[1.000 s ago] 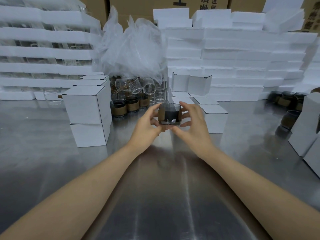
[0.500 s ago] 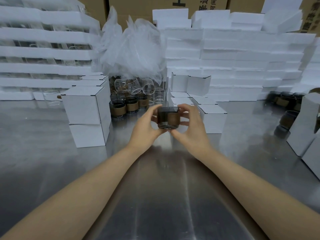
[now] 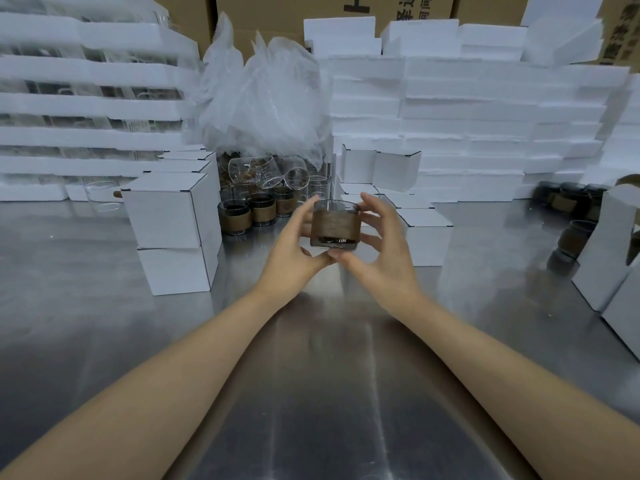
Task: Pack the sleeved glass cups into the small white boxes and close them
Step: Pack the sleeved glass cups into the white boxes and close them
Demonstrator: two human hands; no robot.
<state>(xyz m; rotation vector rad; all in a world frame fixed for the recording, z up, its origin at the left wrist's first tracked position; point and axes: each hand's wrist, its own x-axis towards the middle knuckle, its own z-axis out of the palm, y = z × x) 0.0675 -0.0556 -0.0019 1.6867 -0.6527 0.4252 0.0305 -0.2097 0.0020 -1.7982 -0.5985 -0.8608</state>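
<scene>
A glass cup with a brown sleeve (image 3: 334,225) is held upright above the steel table (image 3: 311,393), at the centre of the view. My left hand (image 3: 294,251) grips its left side, thumb under the base. My right hand (image 3: 379,247) holds the right side with fingers spread and curved round it. Closed small white boxes stand stacked at the left (image 3: 173,233) and just behind my right hand (image 3: 427,239). More sleeved cups (image 3: 247,216) stand in a row behind the left hand.
Bare glass cups (image 3: 277,173) pile under crumpled plastic wrap (image 3: 266,98) at the back. White foam slabs (image 3: 467,116) are stacked left and right. Further white boxes (image 3: 613,254) and dark sleeved cups (image 3: 568,237) sit at the right edge.
The cup has been turned in both hands, so the brown sleeve now faces me across its whole front. My right fingers have spread wider round it.
</scene>
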